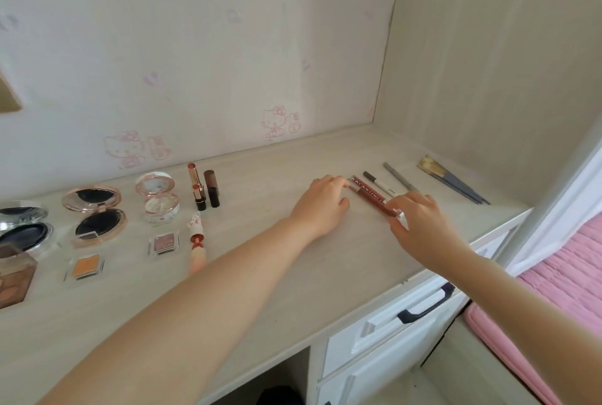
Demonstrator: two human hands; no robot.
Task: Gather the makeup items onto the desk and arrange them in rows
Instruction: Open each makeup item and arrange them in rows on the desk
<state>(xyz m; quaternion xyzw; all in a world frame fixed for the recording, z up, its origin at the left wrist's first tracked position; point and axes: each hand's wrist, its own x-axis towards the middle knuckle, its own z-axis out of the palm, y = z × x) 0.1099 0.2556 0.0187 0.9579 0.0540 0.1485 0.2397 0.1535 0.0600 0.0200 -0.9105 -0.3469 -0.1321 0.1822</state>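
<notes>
My right hand point(423, 228) pinches the lip pencils point(371, 197) at their near ends; my left hand point(321, 205) only touches the far tips with its fingertips. They seem light, stiff and likely to roll, so holding both ends looks best.

head view, looking down, desk point(247, 300) close

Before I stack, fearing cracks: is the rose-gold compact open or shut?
Open. The rose-gold compact has its lid swung back, pan exposed.
</notes>
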